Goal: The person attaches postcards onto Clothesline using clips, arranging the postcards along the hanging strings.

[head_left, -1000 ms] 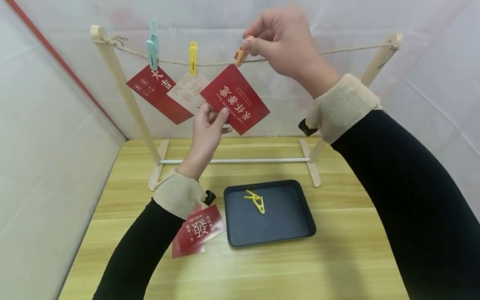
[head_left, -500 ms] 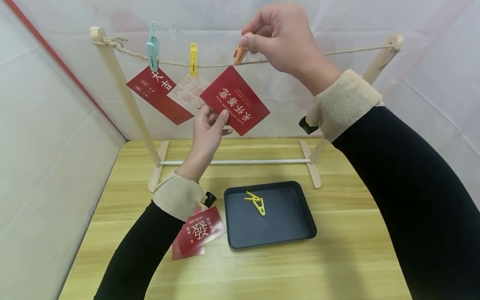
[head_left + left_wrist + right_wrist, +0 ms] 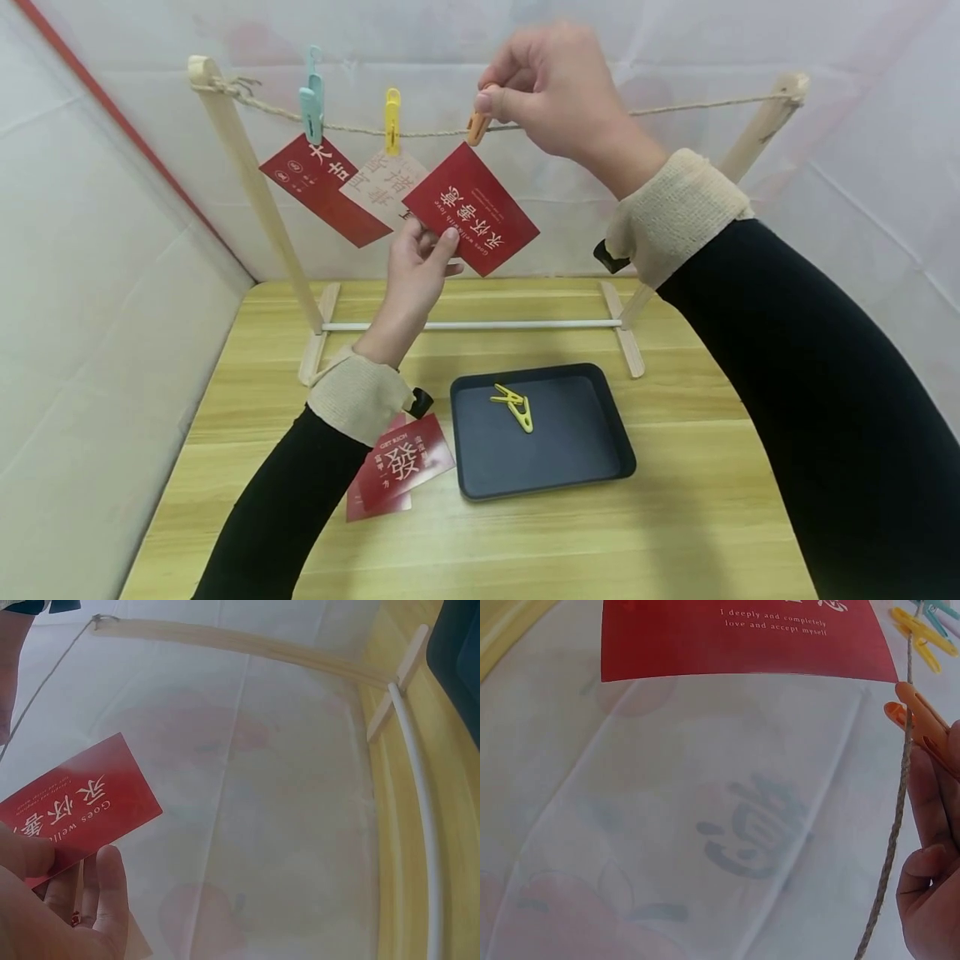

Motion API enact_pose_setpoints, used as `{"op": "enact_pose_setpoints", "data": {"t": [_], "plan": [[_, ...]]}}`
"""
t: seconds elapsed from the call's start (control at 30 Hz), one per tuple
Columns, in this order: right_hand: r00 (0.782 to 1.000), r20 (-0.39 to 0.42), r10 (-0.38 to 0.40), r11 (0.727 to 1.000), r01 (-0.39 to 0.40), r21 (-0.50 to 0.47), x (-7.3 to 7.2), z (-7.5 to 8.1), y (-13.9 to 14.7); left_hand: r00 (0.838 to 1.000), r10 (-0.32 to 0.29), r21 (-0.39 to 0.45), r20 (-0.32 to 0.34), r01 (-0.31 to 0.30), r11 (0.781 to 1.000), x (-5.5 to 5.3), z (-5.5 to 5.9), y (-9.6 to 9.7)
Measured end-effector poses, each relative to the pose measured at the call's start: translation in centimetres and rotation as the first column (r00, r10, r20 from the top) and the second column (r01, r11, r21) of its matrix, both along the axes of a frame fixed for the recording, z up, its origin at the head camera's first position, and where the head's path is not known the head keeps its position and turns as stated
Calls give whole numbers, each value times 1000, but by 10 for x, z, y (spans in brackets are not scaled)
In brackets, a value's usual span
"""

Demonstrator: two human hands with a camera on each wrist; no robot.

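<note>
My left hand [image 3: 417,271] pinches the lower left edge of a red card [image 3: 495,212] with white lettering, between thumb and fingers. Pinched in my right hand [image 3: 558,92] is an orange clothespin [image 3: 477,128], its jaws spread astride the rope [image 3: 435,134]. In the right wrist view the tip of the orange clothespin [image 3: 922,724] is right at the red card's [image 3: 742,649] corner. To the left, a teal clothespin [image 3: 312,112] holds a red card [image 3: 322,196] on the rope, and a yellow clothespin [image 3: 392,123] holds a pale card [image 3: 378,187], partly overlapped by the card in my left hand.
The rope runs between two wooden posts [image 3: 255,196] joined low down by a white rod [image 3: 517,325]. A dark tray [image 3: 555,467] with yellow clothespins [image 3: 517,408] stands on the wooden table [image 3: 540,542]. Red cards [image 3: 405,458] lie left of it, partly under my left sleeve.
My right hand has come down a little, bringing the orange clothespin lower over the rope to the card's top corner. My left hand and its card have barely moved.
</note>
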State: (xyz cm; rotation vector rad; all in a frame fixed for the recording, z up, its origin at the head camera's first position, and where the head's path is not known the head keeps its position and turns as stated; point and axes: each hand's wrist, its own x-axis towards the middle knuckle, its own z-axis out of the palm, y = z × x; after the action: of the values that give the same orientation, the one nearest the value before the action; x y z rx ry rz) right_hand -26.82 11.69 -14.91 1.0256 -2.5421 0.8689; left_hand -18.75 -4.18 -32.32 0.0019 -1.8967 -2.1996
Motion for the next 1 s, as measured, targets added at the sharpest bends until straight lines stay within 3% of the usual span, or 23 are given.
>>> {"op": "enact_pose_setpoints", "data": {"t": [0.43, 0.83, 1.0], "plan": [[997, 69, 20, 999, -23, 44, 3, -9, -2, 999, -7, -2, 33, 7, 1000, 4, -7, 2], [999, 32, 6, 988, -11, 152, 0, -15, -1, 999, -19, -8, 38, 19, 1000, 1, -11, 3], [998, 58, -2, 980, -9, 197, 1, -18, 1, 999, -23, 9, 32, 22, 1000, -1, -14, 6]]}}
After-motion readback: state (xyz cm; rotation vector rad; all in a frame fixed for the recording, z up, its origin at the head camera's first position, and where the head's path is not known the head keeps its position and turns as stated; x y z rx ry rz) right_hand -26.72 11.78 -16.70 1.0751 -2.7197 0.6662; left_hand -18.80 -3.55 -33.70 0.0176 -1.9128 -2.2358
